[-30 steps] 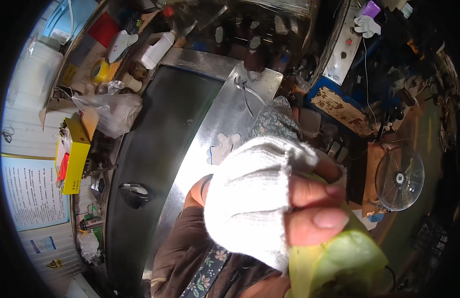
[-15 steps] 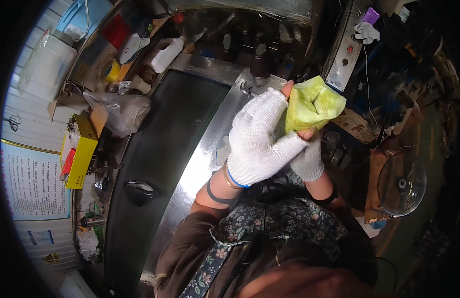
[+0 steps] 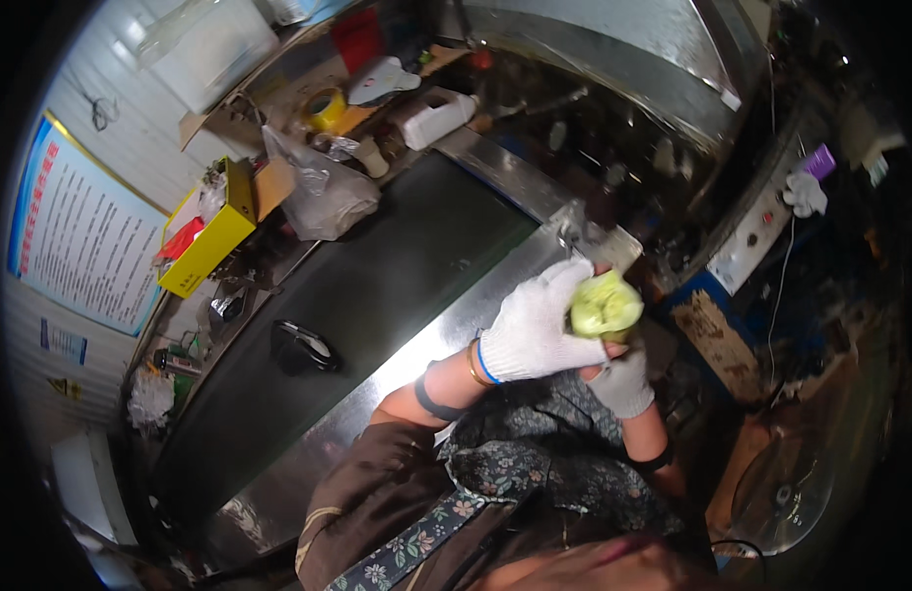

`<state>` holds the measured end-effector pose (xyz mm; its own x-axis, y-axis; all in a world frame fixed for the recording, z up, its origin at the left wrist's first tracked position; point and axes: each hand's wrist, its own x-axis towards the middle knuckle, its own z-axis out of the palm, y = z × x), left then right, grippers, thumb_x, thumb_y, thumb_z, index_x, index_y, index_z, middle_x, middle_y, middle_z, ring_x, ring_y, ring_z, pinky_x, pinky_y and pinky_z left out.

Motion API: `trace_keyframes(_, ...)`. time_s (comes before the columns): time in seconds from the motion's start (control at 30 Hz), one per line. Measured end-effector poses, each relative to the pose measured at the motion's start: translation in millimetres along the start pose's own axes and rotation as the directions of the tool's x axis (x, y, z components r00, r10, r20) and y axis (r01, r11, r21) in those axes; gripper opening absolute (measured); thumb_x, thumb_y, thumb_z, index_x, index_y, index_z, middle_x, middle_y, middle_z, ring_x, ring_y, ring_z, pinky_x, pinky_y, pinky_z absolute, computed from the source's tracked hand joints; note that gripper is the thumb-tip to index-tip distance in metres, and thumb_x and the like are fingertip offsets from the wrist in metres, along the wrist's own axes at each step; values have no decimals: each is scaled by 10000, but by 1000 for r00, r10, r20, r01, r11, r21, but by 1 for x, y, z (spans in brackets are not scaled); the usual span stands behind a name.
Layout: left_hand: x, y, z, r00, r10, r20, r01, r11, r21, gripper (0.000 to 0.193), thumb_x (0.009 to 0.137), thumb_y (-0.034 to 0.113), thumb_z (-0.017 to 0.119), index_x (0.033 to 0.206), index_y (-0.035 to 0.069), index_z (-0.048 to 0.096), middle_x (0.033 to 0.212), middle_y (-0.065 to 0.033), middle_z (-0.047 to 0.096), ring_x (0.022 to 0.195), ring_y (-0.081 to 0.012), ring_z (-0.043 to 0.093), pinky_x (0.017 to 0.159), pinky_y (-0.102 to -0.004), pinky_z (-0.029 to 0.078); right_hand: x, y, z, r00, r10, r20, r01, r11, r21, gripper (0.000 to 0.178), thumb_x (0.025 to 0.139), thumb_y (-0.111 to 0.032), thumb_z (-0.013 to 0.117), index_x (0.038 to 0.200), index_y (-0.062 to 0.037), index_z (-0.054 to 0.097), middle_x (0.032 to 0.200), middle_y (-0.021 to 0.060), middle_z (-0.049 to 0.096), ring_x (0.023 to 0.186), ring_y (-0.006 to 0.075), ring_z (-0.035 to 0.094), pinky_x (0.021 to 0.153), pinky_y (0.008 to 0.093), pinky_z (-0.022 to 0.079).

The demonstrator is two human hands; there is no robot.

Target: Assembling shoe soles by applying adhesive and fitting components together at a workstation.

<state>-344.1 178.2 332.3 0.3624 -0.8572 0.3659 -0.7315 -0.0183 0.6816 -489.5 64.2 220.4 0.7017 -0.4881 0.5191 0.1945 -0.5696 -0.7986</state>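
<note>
A soft, crumpled yellow-green thing (image 3: 608,305), folded like a pouch with a hollow at its top, is between my two hands; I cannot tell its exact kind. My left hand (image 3: 537,323), in a white knit glove with bare fingertips, is closed round its left side. Below it my right hand (image 3: 625,382), gloved the same way, grips its underside, with most fingers hidden. Both hands are above the right edge of a dark flat belt (image 3: 406,261) with a shiny metal border. On the belt lies a small black object with a glossy curved edge (image 3: 306,347).
Beyond the belt's left edge are a yellow box (image 3: 211,241), a clear plastic bag (image 3: 323,197), a yellow tape roll (image 3: 325,106) and a white jug (image 3: 438,118). At right are a control panel (image 3: 756,241) and a round fan (image 3: 783,492). A metal hood (image 3: 613,49) stands ahead.
The head view has turned, so the surroundings appear tilted and shifted. My hands and the yellow-green thing now sit lower in the picture, and the thing looks more bunched up.
</note>
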Motion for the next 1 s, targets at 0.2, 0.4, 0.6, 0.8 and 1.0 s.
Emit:
trace_keyframes(0.2,18,-102,-51,963,-181,-200,120,952,-281,408,698,221,837,1019,56,647,935,-49,678,852,-149,662,797,-322,539,18,25,23,966,166,196,-156,985,-68,568,833,-348,789,1239,-17,570,1103,186,638,1028,373,622,906,435,494)
trace_keyframes(0.4,101,-283,-203,632,-267,-727,98,959,-267,333,821,300,773,985,31,667,897,-45,704,793,-128,636,738,-302,517,6,87,31,943,-124,309,271,823,-498,210,752,-140,731,934,-60,662,954,117,644,916,332,613,812,447,498)
trace_keyframes(0.6,181,-388,-325,241,-219,-945,484,871,-79,614,684,408,846,1100,15,624,1058,-174,712,972,-324,680,897,-396,513,17,89,58,949,-238,207,312,806,-502,153,693,-34,707,825,-80,643,835,101,641,775,328,618,712,454,507)
trace_keyframes(0.8,216,-458,-336,94,-256,-962,616,774,-146,661,631,410,855,1127,40,623,1074,-174,714,1006,-327,690,927,-405,515,25,92,65,952,-170,253,276,833,-479,115,748,-46,693,739,-70,581,791,92,616,759,311,627,700,439,532)
trace_keyframes(1.0,231,-519,-351,162,-330,-930,703,700,-126,802,602,414,863,1207,-37,592,1188,-234,677,1114,-352,661,979,-404,508,22,99,71,946,-238,220,314,841,-440,121,775,-34,682,739,-56,569,805,89,603,743,288,606,756,453,567)
